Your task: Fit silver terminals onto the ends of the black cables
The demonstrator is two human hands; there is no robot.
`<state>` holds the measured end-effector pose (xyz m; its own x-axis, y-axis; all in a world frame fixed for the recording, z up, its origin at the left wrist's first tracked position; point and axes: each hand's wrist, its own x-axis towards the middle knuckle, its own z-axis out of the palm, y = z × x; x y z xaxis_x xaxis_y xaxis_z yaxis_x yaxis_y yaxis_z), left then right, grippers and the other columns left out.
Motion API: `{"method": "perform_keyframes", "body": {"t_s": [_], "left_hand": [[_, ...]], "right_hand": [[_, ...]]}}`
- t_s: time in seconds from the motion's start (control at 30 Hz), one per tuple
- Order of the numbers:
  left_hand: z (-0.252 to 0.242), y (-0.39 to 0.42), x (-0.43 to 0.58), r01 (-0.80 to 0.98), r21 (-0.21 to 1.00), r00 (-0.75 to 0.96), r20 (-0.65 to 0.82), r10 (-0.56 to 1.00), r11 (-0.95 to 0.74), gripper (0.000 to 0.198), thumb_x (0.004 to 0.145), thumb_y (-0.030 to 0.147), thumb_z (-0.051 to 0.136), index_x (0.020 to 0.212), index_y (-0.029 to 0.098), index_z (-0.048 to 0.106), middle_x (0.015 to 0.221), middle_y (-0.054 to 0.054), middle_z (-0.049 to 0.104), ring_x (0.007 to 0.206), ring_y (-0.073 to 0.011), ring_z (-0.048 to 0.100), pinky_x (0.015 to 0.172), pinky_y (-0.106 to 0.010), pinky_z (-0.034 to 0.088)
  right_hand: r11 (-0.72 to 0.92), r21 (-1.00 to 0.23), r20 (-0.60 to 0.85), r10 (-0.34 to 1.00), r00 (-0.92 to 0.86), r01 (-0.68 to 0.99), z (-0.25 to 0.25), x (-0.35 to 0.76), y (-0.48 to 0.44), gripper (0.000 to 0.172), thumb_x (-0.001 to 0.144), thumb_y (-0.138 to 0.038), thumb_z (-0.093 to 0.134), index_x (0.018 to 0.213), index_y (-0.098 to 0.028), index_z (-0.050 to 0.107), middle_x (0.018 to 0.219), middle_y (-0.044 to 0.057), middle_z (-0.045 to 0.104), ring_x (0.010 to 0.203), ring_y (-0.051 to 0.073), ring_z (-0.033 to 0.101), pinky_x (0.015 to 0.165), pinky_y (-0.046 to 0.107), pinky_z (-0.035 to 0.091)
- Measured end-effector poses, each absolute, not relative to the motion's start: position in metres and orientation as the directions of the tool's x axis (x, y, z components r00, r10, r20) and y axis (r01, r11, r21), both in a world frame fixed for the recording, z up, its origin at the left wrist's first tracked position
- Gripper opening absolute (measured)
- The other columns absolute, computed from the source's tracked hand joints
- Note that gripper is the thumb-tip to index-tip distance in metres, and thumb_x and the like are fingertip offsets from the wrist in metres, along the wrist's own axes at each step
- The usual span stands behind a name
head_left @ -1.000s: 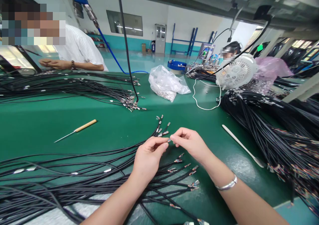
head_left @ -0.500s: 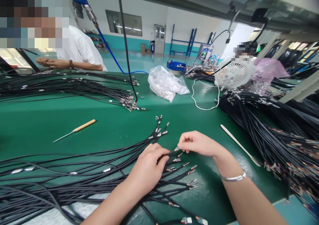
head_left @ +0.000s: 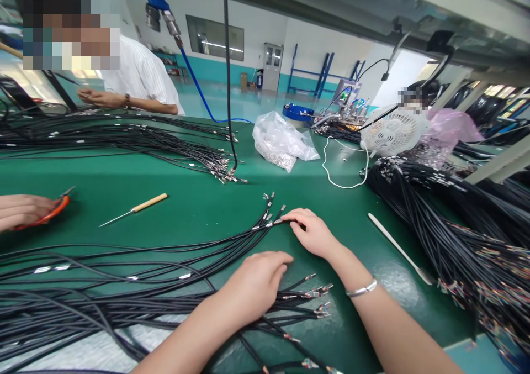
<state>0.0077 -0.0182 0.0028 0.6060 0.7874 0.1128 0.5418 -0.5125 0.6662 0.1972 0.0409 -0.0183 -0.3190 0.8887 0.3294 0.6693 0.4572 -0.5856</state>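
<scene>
My right hand [head_left: 312,233] reaches over the green tabletop. Its fingertips touch the metal-tipped end of a black cable [head_left: 271,224] in the upper group, and the thumb stands apart from the fingers. Lower down, my left hand [head_left: 259,283] rests over the lower bundle of black cables [head_left: 165,302], fingers stretched and thumb slightly apart. It covers part of the bundle; several cable ends with small metal terminals [head_left: 321,310] stick out to its right. White labels [head_left: 185,276] sit on some cables.
Another person's hand [head_left: 25,211] at left holds orange-handled cutters [head_left: 58,208]. A wooden-handled awl [head_left: 149,202], a white stick-like tool [head_left: 399,247], a plastic bag of small metal parts [head_left: 281,142] and a white fan [head_left: 393,131] are around. Large cable bundles [head_left: 430,219] lie at right.
My right hand has moved up and left from the pinched cable terminal to the upper cable group. My left hand no longer holds that cable. Another person's hand with cutters has appeared at left.
</scene>
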Motion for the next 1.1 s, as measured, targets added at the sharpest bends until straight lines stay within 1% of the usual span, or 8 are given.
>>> {"method": "perform_keyframes", "body": {"t_s": [0.13, 0.27, 0.47, 0.7, 0.83, 0.93, 1.0, 1.1], "left_hand": [[-0.009, -0.016, 0.012, 0.568, 0.625, 0.545, 0.203, 0.814, -0.536, 0.026, 0.082, 0.012, 0.044, 0.096, 0.021, 0.064, 0.088, -0.004, 0.060, 0.084, -0.0176, 0.055, 0.078, -0.030, 0.045], [-0.011, -0.015, 0.011, 0.589, 0.555, 0.505, 0.315, 0.804, -0.588, 0.026, 0.077, 0.010, 0.051, 0.098, 0.022, 0.061, 0.094, -0.004, 0.054, 0.092, -0.0189, 0.049, 0.083, -0.033, 0.043], [-0.014, -0.006, 0.005, 0.684, 0.499, 0.416, 0.332, 0.846, -0.532, 0.036, 0.075, 0.010, 0.054, 0.110, 0.019, 0.054, 0.106, -0.006, 0.055, 0.099, -0.0219, 0.046, 0.089, -0.039, 0.039], [-0.012, -0.003, 0.007, 0.747, 0.404, 0.445, 0.288, 0.848, -0.529, 0.018, 0.082, 0.017, 0.049, 0.092, 0.018, 0.064, 0.090, -0.006, 0.058, 0.088, -0.0213, 0.048, 0.080, -0.037, 0.040], [-0.014, 0.000, 0.007, 0.767, 0.369, 0.440, 0.292, 0.849, -0.524, 0.018, 0.083, 0.017, 0.046, 0.088, 0.020, 0.064, 0.084, -0.005, 0.056, 0.084, -0.0202, 0.047, 0.078, -0.035, 0.040], [-0.015, 0.000, 0.006, 0.766, 0.369, 0.441, 0.296, 0.847, -0.527, 0.020, 0.082, 0.013, 0.044, 0.092, 0.020, 0.060, 0.086, -0.004, 0.057, 0.084, -0.0198, 0.048, 0.078, -0.034, 0.040], [-0.015, -0.001, 0.006, 0.762, 0.377, 0.446, 0.285, 0.848, -0.527, 0.021, 0.082, 0.011, 0.043, 0.092, 0.021, 0.058, 0.085, -0.004, 0.057, 0.084, -0.0196, 0.048, 0.078, -0.034, 0.040], [-0.011, -0.005, 0.006, 0.766, 0.354, 0.466, 0.268, 0.843, -0.536, 0.023, 0.083, 0.011, 0.040, 0.091, 0.019, 0.060, 0.084, -0.005, 0.057, 0.083, -0.0204, 0.049, 0.078, -0.035, 0.041]], "right_hand": [[0.550, -0.402, 0.362, 0.830, -0.425, 0.732, -0.024, 0.190, 0.044, 0.046, 0.083, -0.007, 0.037, 0.124, -0.025, 0.048, 0.125, 0.002, 0.052, 0.120, 0.021, 0.037, 0.098, 0.041, 0.034], [0.510, -0.329, 0.338, 0.849, -0.405, 0.795, -0.022, 0.189, 0.041, 0.041, 0.084, -0.011, 0.043, 0.123, -0.022, 0.048, 0.118, 0.006, 0.056, 0.114, 0.023, 0.040, 0.095, 0.042, 0.034], [0.459, -0.446, 0.295, 0.886, -0.358, 0.768, -0.011, 0.204, 0.031, 0.030, 0.079, -0.018, 0.057, 0.108, -0.023, 0.057, 0.083, 0.002, 0.064, 0.090, 0.019, 0.051, 0.085, 0.037, 0.040], [0.371, -0.573, 0.127, 0.921, -0.368, 0.731, 0.002, 0.243, 0.023, 0.023, 0.076, -0.022, 0.062, 0.098, -0.024, 0.064, 0.099, 0.003, 0.061, 0.096, 0.018, 0.053, 0.089, 0.035, 0.039], [0.264, -0.628, 0.057, 0.954, -0.294, 0.732, -0.007, 0.258, 0.030, 0.019, 0.073, -0.024, 0.064, 0.092, -0.021, 0.065, 0.089, 0.003, 0.062, 0.084, 0.018, 0.056, 0.080, 0.033, 0.044], [0.221, -0.709, 0.068, 0.967, -0.246, 0.670, -0.015, 0.258, 0.036, 0.029, 0.074, -0.025, 0.062, 0.103, -0.021, 0.061, 0.081, 0.000, 0.061, 0.072, 0.014, 0.056, 0.071, 0.029, 0.046], [0.243, -0.704, 0.086, 0.962, -0.259, 0.668, -0.017, 0.256, 0.039, 0.028, 0.075, -0.026, 0.062, 0.102, -0.021, 0.061, 0.082, 0.000, 0.060, 0.071, 0.013, 0.056, 0.070, 0.027, 0.045], [0.298, -0.642, 0.111, 0.948, -0.299, 0.706, -0.015, 0.255, 0.039, 0.011, 0.075, -0.024, 0.061, 0.083, -0.021, 0.067, 0.084, 0.002, 0.061, 0.074, 0.014, 0.056, 0.071, 0.028, 0.044]]}}
